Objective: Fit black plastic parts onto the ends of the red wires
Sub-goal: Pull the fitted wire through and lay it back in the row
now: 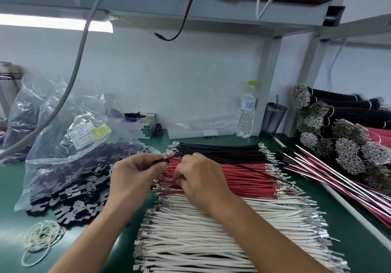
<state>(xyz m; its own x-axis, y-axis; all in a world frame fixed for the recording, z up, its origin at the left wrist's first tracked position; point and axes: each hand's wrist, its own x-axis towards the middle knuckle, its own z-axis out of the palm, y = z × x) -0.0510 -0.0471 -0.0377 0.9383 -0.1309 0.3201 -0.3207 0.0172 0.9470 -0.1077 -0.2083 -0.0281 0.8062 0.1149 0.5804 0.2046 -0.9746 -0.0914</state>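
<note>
— Three flat layers of wire lie on the green mat (pixel 12 188): the white wires (pixel 211 230) nearest, the red wires (pixel 243 179) behind them, the black wires (pixel 222 152) furthest back. Where are the hands?

— Both are over the left ends of the red layer. The left hand (pixel 131 177) has its fingers curled round a black plastic part (pixel 160 161), pinched at the fingertips. The right hand (pixel 196 177) is curled too, and a thin dark wire (pixel 254 170) runs from it out to the right across the red layer. Its fingertips are turned away, so exactly how it pinches I cannot tell.

— So not a red one in hand?

— It looks dark to me, though it is blurred.

— How would a red wire handle?

— Light and limp, I'd judge, with a small metal terminal that could bend. Best gripped just behind the terminal, so the end stays stiff while it is pushed in.

— And the spare parts?

— Heaped to the left, spilling from a clear bag (pixel 63 145). Beyond stand a water bottle (pixel 247 114) and, at the far right, tied bundles (pixel 338 124).
</note>
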